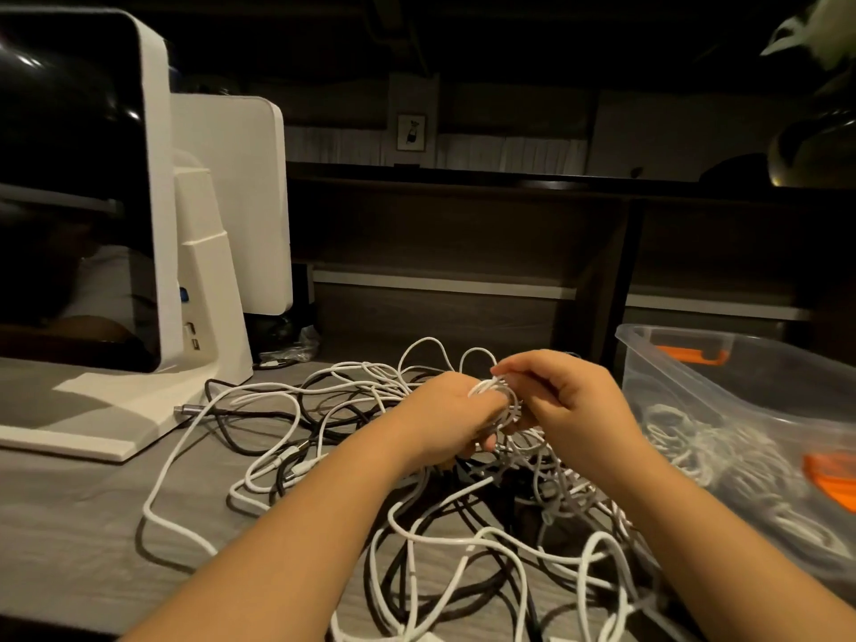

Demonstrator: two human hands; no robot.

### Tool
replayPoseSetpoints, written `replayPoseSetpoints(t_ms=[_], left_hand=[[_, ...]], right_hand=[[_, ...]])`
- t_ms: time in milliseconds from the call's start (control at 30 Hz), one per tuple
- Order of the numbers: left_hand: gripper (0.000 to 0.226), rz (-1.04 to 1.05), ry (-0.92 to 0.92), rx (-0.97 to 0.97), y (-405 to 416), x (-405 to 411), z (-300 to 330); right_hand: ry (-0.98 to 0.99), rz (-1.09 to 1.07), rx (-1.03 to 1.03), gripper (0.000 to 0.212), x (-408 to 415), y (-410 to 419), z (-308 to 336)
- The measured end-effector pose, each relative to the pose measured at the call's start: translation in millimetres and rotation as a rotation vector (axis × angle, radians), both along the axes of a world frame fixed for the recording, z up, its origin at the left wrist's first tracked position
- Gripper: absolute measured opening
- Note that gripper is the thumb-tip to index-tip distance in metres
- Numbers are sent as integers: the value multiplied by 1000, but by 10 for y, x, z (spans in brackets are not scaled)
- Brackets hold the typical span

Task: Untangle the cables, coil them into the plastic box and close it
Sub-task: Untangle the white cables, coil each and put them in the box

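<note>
Hands close together, left hand (444, 417) gripping small white coil (493, 393), right hand (563, 400) apparently pinching its strand.

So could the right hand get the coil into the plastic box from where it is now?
Probably yes: the plastic box stands open just beside the right hand, nothing between, though both hands hold the white coil and the left hand must release.

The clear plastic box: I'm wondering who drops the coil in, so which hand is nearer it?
Right. The right hand hovers just left of the clear plastic box; the left hand is farther left, holding the white cable coil.
</note>
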State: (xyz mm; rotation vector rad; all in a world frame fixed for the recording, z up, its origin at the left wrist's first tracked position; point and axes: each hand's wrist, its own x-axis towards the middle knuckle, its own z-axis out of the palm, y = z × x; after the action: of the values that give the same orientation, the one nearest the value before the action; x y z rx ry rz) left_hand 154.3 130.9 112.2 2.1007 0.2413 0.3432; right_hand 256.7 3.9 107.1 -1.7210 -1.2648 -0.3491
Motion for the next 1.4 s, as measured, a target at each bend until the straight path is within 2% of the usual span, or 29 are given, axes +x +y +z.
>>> replayPoseSetpoints(t_ms=[133, 200, 300, 367, 500, 533, 600, 667, 733, 767, 867, 900, 1067, 1267, 1400], left_hand=[[25, -76, 74, 0, -26, -10, 1], [27, -165, 129, 28, -61, -13, -16], [28, -263, 114, -88, -99, -17, -15], [23, -210, 62, -151, -96, 4, -16], [15, 111, -194, -95, -34, 88, -42], [16, 161, -274, -90, -20, 99, -41], [27, 253, -379, 36, 11, 105, -48], [35, 339, -372, 173, 28, 116, -68], [35, 383, -326, 196, 55, 143, -86], [34, 383, -315, 144, 61, 156, -83], [29, 342, -349, -178, 27, 142, -48], [28, 343, -342, -211, 20, 137, -41], [27, 398, -320, -61, 39, 158, -66], [22, 452, -326, 57, 60, 130, -42], [25, 457, -180, 182, 132, 136, -79]], right_hand=[[-64, 28, 82, 19, -14, 2, 23], [-2, 17, 116, 13, -15, 0, 28], [166, 1, 107, 17, 9, 5, 30], [241, -8, 45, 22, 29, 14, 10], [187, -66, -181, 25, 30, 42, -39], [182, -46, -212, 25, 7, 56, -43], [165, -21, -256, 22, -54, 82, -41], [122, -32, -305, 17, -95, 91, -36], [74, -58, -350, 15, -108, 95, -43], [68, -59, -366, 16, -110, 99, -46], [39, -43, -418, 18, -124, 109, -54], [40, -36, -419, 18, -125, 104, -56], [12, 17, -465, 15, -171, 62, -13], [-111, -72, -567, 21, -175, 38, 34], [-222, 13, -542, 14, -153, 21, 29]])
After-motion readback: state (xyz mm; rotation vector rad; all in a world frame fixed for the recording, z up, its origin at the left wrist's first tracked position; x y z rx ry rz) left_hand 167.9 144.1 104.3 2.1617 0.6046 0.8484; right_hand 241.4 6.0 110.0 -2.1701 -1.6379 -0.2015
